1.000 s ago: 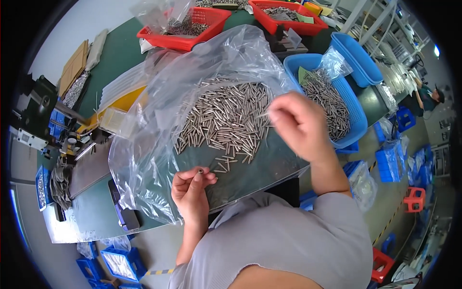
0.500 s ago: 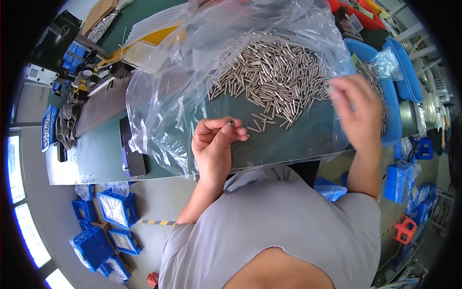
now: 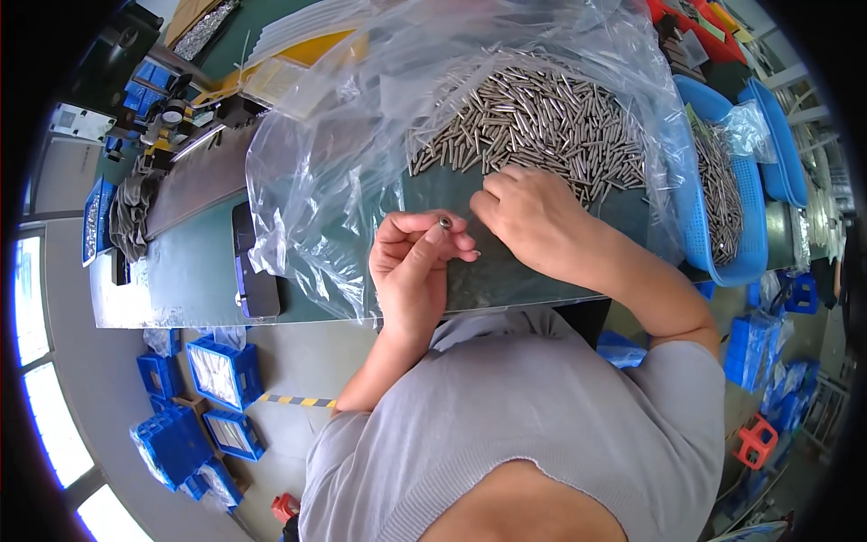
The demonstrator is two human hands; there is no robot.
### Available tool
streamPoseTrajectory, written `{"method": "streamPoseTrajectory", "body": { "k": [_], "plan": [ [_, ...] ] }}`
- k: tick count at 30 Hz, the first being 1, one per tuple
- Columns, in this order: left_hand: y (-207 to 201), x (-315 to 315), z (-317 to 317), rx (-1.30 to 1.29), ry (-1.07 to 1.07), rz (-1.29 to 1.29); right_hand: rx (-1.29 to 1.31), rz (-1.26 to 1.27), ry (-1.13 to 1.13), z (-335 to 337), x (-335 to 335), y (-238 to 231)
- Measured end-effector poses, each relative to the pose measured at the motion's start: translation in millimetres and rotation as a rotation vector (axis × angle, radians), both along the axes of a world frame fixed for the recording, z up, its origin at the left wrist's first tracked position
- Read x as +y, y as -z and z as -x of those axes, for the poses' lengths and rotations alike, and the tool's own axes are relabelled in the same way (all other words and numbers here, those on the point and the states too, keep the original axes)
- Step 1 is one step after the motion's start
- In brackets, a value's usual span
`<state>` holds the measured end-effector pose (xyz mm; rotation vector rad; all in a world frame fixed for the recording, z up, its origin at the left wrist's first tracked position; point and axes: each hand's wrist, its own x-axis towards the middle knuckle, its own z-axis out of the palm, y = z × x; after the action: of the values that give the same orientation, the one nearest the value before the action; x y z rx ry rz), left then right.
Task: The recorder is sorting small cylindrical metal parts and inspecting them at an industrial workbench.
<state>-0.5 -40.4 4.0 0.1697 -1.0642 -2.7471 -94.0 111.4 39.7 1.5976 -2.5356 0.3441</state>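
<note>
Between the thumb and fingers of my left hand (image 3: 408, 271) is a small round metal ring part (image 3: 445, 222), its hole facing up. My right hand (image 3: 535, 217) is at the near edge of a heap of small metal pins (image 3: 542, 113), just right of the left hand. Its fingers are curled down and pressed together; whatever is in them is hidden. The pins lie on the green tabletop (image 3: 190, 280), with a clear plastic sheet (image 3: 316, 154) spread around and behind them.
A blue basket (image 3: 755, 230) of metal pins (image 3: 718, 194) stands at the right, beside another blue basket (image 3: 784, 158). On the left are a dark phone-like slab (image 3: 258, 287) and a brown flat board (image 3: 203, 176). Blue crates (image 3: 221, 370) stand on the floor.
My right hand has swung left from beside the blue basket to the near edge of the pins, its fingers closing downward. The left hand still holds the ring part.
</note>
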Motion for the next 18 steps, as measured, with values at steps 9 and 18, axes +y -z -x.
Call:
{"method": "streamPoseTrajectory", "body": {
  "k": [9, 18],
  "plan": [
    [1.2, 1.2, 0.1, -0.006, 0.027, 0.034, -0.029, 0.126, -0.007, 17.4, -5.6, 3.5],
    [-3.2, 1.6, -0.5, -0.027, 0.063, 0.094, -1.313, 0.586, 0.139, 16.4, 6.7, -22.9]
  ]
}}
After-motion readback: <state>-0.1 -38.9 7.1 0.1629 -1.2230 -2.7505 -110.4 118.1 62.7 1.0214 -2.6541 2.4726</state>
